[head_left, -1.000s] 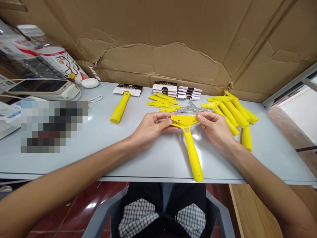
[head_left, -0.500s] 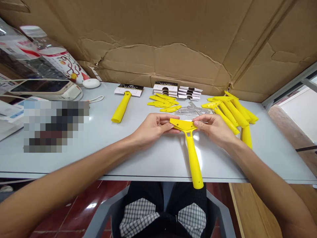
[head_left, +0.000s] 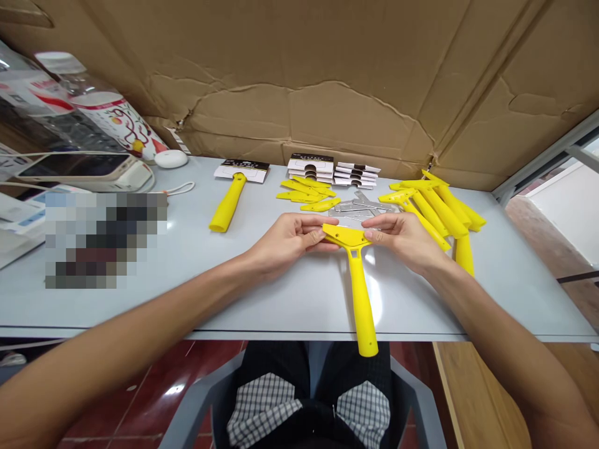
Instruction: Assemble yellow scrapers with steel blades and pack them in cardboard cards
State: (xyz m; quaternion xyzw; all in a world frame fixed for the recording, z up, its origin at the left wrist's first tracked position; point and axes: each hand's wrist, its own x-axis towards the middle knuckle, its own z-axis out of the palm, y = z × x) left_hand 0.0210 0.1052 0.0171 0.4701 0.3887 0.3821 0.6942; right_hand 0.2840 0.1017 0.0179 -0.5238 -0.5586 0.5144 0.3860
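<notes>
A yellow scraper [head_left: 361, 299] is held between my two hands, its wide head away from me and its handle pointing toward me over the table's front edge. My left hand [head_left: 294, 240] pinches the head's left end. At the right end, my right hand [head_left: 397, 236] grips the head between thumb and fingers. Just beyond the hands lie metal blades [head_left: 349, 208] and loose flat yellow pieces [head_left: 304, 188]. Several yellow handles [head_left: 444, 209] are piled to the right. Another yellow handle [head_left: 228, 202] lies on the left with a black-and-white card [head_left: 243, 170] at its top.
Stacked cards [head_left: 311, 166] stand at the back before a cardboard sheet [head_left: 299, 75]. On the left are bottles [head_left: 112, 118], a phone [head_left: 75, 165], a white oval object [head_left: 171, 158] and a pixelated patch. The grey table [head_left: 163, 312] ends close to my lap.
The scraper's handle end has swung slightly left. Both hands keep their hold on the head, and the view has shifted a little.
</notes>
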